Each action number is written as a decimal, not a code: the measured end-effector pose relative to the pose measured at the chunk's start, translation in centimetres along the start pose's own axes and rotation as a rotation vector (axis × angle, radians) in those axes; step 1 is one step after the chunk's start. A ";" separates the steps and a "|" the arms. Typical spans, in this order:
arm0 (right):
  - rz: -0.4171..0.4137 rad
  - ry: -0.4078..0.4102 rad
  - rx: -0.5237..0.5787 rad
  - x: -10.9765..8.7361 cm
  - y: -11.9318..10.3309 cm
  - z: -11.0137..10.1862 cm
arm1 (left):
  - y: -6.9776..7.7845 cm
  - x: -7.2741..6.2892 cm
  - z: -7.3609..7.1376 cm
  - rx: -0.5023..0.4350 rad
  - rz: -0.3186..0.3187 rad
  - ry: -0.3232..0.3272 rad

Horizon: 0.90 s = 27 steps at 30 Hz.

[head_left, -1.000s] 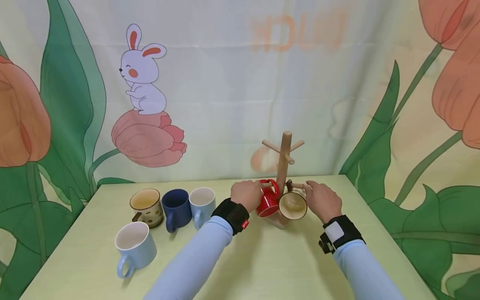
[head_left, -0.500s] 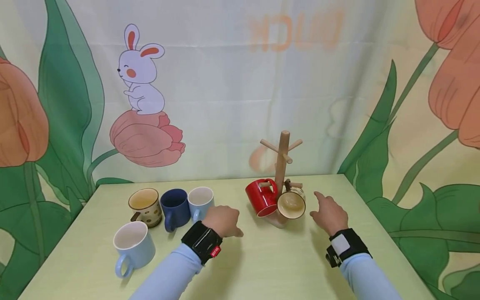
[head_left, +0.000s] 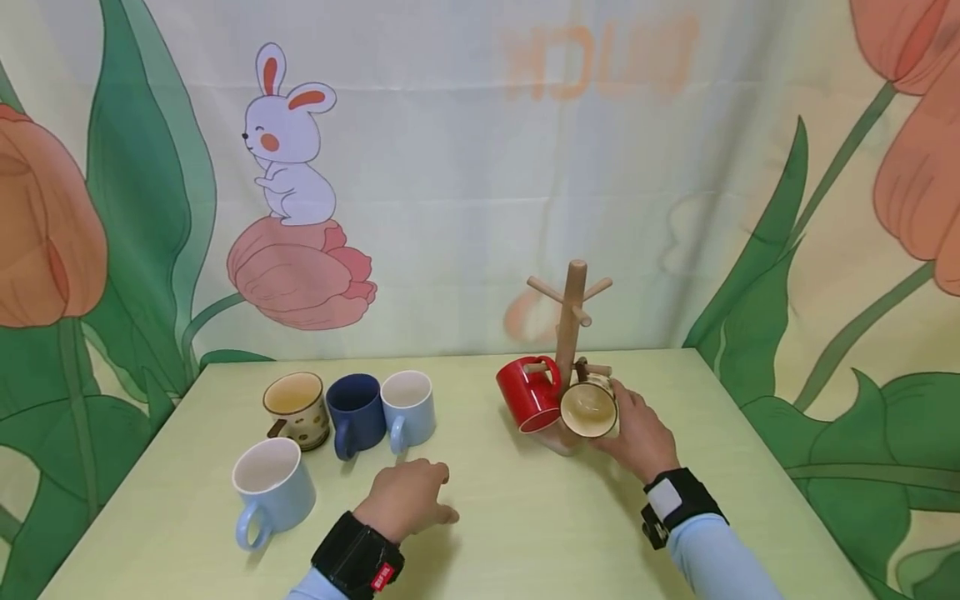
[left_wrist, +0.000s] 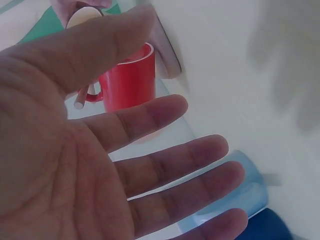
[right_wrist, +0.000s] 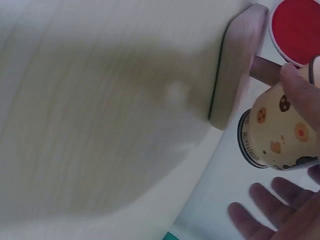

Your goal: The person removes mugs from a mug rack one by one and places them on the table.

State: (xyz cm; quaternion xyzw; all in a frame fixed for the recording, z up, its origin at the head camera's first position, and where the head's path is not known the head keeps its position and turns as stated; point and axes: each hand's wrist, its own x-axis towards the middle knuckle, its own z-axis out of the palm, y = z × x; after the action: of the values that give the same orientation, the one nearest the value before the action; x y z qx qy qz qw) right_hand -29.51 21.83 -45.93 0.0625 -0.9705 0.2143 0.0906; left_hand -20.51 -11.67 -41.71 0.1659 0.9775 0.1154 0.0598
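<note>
My left hand [head_left: 405, 500] hovers over the table with its fingers spread and nothing in it; its open palm [left_wrist: 65, 165] fills the left wrist view. My right hand [head_left: 643, 437] is at a cream patterned mug [right_wrist: 280, 127], its thumb [right_wrist: 300, 92] on the mug's side while several other fingers stick out past it. That mug hangs by its brown handle on a lower peg of a wooden mug tree [head_left: 570, 321], its mouth facing the head camera. Beside it, a red mug [head_left: 528, 396] hangs tilted on another lower peg.
At the table's left stand a cream spotted mug [head_left: 300, 417], a dark blue mug [head_left: 356, 417], a light blue mug [head_left: 411, 412] and, nearer, a larger light blue mug [head_left: 277, 492]. Upper pegs [head_left: 543, 288] of the tree carry nothing. A printed curtain [head_left: 450, 167] hangs behind the table.
Both hands have let go of the lower pegs. My left hand has drawn back toward the near left; my right hand moved away, then in to the cream patterned mug.
</note>
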 end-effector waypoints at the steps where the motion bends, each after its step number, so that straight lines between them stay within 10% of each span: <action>1: -0.018 0.010 0.006 0.1 0.0 0.1 | -0.1 -0.3 0.1 -0.012 -0.004 0.004; 27: -0.286 0.158 -0.081 0.4 0.0 1.3 | -1.4 -1.5 2.2 -0.110 -0.061 -0.057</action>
State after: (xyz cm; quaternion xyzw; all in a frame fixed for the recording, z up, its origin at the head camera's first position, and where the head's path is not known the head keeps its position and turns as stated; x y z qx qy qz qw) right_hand -30.10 21.21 -46.97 0.1791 -0.9494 0.1642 0.1988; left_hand -19.17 -13.03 -44.02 0.1356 0.9722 0.1625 0.1000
